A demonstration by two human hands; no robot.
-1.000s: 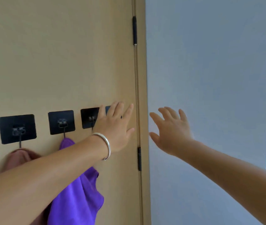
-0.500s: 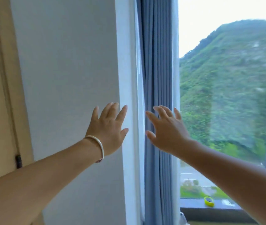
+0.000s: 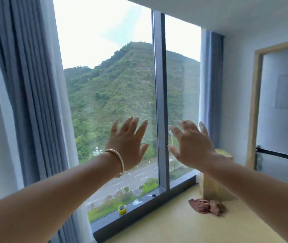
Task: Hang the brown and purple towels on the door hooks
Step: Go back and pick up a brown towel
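**Both hands raised empty before the window**

Before the window (image 3: 115,95), both hands are reaching forward at the middle of the view, holding nothing. At about 9 o'clock from the frame post (image 3: 160,102), the left hand (image 3: 128,146) is spreading its fingers wide and straight, and a pale bracelet (image 3: 118,159) is circling its wrist. At 3 o'clock from that post, the right hand (image 3: 191,146) is showing its fingers apart and slightly bent, gripping nothing. At 5 o'clock from the right hand, a crumpled brown towel (image 3: 206,206) is lying on the yellow floor (image 3: 174,228), just beside a wooden stool (image 3: 215,183). Neither hand is touching it. At 6 o'clock from the left hand, a yellow roll of tape (image 3: 122,209) is sitting on the dark sill (image 3: 139,213). Grey curtains (image 3: 29,95) are hanging at 9 o'clock, and a wood-framed panel (image 3: 283,102) is standing at 3 o'clock.
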